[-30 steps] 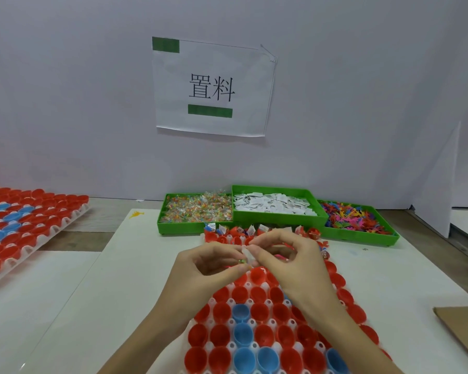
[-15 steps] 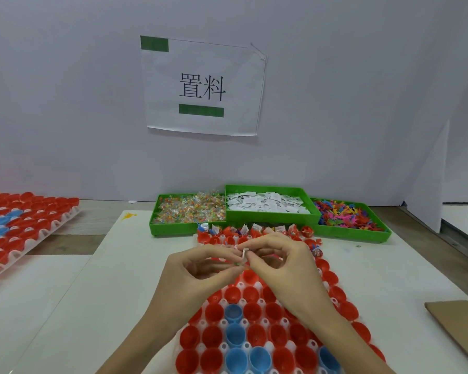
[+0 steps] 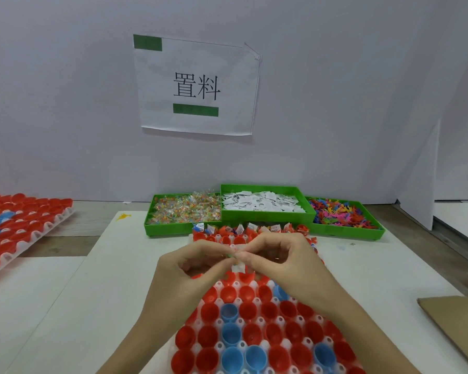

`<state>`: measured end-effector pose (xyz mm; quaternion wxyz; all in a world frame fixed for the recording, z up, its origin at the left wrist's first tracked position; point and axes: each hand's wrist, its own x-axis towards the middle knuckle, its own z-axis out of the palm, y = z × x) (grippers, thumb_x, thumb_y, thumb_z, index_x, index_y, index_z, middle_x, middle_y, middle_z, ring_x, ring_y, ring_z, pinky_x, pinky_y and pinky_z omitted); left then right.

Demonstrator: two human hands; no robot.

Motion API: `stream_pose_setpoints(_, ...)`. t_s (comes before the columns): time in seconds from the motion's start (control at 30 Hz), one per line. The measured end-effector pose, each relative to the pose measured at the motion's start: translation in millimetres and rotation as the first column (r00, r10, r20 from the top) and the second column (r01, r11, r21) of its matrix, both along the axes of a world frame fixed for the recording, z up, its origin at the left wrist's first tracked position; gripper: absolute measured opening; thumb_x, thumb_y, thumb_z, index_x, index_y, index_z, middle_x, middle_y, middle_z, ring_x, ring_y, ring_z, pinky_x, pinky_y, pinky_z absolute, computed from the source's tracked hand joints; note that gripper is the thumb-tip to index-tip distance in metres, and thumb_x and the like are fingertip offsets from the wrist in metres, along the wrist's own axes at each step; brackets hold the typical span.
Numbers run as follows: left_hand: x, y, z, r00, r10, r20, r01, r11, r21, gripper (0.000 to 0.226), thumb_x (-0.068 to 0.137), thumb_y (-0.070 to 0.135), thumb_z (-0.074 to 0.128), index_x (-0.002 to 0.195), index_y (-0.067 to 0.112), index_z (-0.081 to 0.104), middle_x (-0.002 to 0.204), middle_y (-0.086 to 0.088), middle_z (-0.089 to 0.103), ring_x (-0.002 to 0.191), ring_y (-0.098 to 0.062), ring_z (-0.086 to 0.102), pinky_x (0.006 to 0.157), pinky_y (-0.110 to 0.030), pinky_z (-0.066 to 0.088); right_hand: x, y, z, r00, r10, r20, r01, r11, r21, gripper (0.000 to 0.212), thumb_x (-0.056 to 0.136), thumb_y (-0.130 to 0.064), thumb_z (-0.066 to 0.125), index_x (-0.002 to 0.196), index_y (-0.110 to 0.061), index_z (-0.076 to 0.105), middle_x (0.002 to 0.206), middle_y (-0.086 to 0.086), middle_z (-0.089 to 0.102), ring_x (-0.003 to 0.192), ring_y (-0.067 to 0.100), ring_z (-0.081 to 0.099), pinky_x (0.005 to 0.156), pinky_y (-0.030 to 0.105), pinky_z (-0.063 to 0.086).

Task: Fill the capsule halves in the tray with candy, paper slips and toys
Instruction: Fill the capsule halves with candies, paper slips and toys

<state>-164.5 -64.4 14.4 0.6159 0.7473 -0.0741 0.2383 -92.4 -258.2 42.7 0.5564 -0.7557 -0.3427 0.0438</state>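
- Your left hand [image 3: 192,268] and right hand [image 3: 278,261] met fingertip to fingertip above the far half of the tray, both with fingers curled into a pinch. That placing made sense: whatever you let go would fall straight into a cup below.
- Between the two pinches sat a small white paper slip [image 3: 237,266] with a speck of green beside it. You seemed to be folding or bundling the pieces so they would fit one cup; which hand bore the weight I could not tell.
- Under your wrists lay the white plastic tray of red and blue capsule halves [image 3: 257,333], open sides up. The near rows looked unfilled.
- The filled capsule halves in the farthest row [image 3: 250,229] had slips and wrappers sticking out, so you appeared to be working from the far edge toward yourself.
- Just beyond the tray stood three bins side by side, all within reach: the green bin of clear-wrapped candy [image 3: 184,211], the green bin of white paper slips [image 3: 262,203] and the green bin of bright plastic toys [image 3: 341,215].
- The white bench [image 3: 79,306] carried all of this. A second tray of red and blue capsule halves [image 3: 19,225] waited well apart on your left, and a brown cardboard sheet [image 3: 457,327] lay at your right.
- On the wall behind hung a white paper sign with black characters [image 3: 196,85].
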Motion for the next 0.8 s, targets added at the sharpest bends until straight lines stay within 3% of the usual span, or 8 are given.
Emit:
stream_pose_setpoints(0.1,0.6,2.0,3.0,0.996,-0.037,-0.075,0.03,0.995,-0.1,0.018,0.079,0.017,0.084,0.093,0.028,0.081,0.091,0.0,0.08,0.087,-0.018,0.077,0.08,-0.024,0.061,1.9,-5.2,7.0,0.997,0.077,-0.034,-0.078,0.995,-0.054,0.012,0.095,-0.026,0.071,0.102,-0.03,0.08,0.091,-0.003,0.078,0.083,0.013,0.074,0.075,0.021,0.059)
stream_pose_setpoints(0.17,0.1,3.2,4.9,0.994,-0.051,-0.098,0.037,0.989,-0.142,0.02,0.077,0.02,0.085,0.095,0.028,0.08,0.091,-0.002,0.079,0.087,-0.019,0.076,0.08,-0.024,0.061,13.2,-11.3,11.2,1.0,0.014,-0.012,-0.015,0.999,-0.031,0.016,0.097,-0.024,0.067,0.107,-0.028,0.079,0.093,-0.003,0.078,0.082,0.013,0.074,0.071,0.02,0.059)
stream_pose_setpoints(0.3,0.2,7.5,6.7,0.993,-0.047,-0.104,0.031,0.988,-0.149,0.028,0.076,0.025,0.083,0.102,0.035,0.08,0.093,0.001,0.078,0.09,-0.014,0.074,0.078,-0.016,0.057,76.9,-34.7,14.3,0.907,-0.418,0.05,0.41,0.904,0.12,0.017,0.1,-0.009,0.06,0.107,-0.014,0.075,0.084,0.004,0.076,0.073,0.017,0.071,0.06,0.02,0.056)
stream_pose_setpoints(0.37,0.5,9.1,6.9,0.994,-0.044,-0.103,0.029,0.988,-0.149,0.026,0.076,0.026,0.083,0.1,0.036,0.08,0.094,0.002,0.078,0.093,-0.014,0.074,0.078,-0.014,0.056,120.4,-50.8,8.6,0.782,-0.617,0.088,0.616,0.787,0.039,0.02,0.101,-0.003,0.056,0.112,-0.008,0.072,0.089,0.007,0.074,0.076,0.02,0.07,0.063,0.027,0.057)
stream_pose_setpoints(0.43,1.2,9.8,6.8,0.994,-0.03,-0.105,0.014,0.988,-0.154,0.022,0.076,0.025,0.083,0.095,0.034,0.081,0.094,0.002,0.079,0.092,-0.015,0.075,0.078,-0.014,0.057,160.1,-68.1,-2.5,0.676,-0.715,0.179,0.737,0.662,-0.136,0.024,0.101,-0.001,0.054,0.119,-0.005,0.07,0.104,0.015,0.074,0.086,0.028,0.071,0.077,0.041,0.06)
stream_pose_setpoints(0.5,1.7,10.7,7.1,0.994,-0.015,-0.104,-0.001,0.988,-0.155,0.018,0.076,0.024,0.082,0.093,0.032,0.081,0.092,0.002,0.079,0.091,-0.014,0.075,0.078,-0.014,0.057,187.7,-81.9,-15.6,0.654,-0.687,0.317,0.755,0.57,-0.324,0.028,0.1,-0.001,0.057,0.124,-0.004,0.07,0.117,0.02,0.072,0.101,0.034,0.069,0.093,0.043,0.056)
stream_pose_setpoints(0.6,2.4,12.4,7.1,0.995,0.006,-0.101,-0.023,0.987,-0.16,0.017,0.079,0.018,0.083,0.091,0.03,0.081,0.092,0.003,0.079,0.09,-0.013,0.075,0.077,-0.013,0.056,208.5,-90.6,-32.5,0.732,-0.55,0.403,0.676,0.506,-0.536,0.033,0.096,-0.005,0.066,0.129,-0.007,0.069,0.128,0.018,0.069,0.116,0.033,0.065,0.104,0.041,0.049)
stream_pose_setpoints(0.8,1.9,13.1,6.5,0.995,0.003,-0.1,-0.017,0.989,-0.144,0.015,0.078,0.021,0.083,0.09,0.03,0.081,0.092,0.004,0.079,0.09,-0.011,0.075,0.077,-0.013,0.056,220.2,-87.0,-44.9,0.665,-0.567,0.487,0.737,0.395,-0.548,0.01,0.09,-0.003,0.073,0.099,-0.002,0.078,0.103,0.02,0.075,0.096,0.033,0.07,0.089,0.043,0.057)
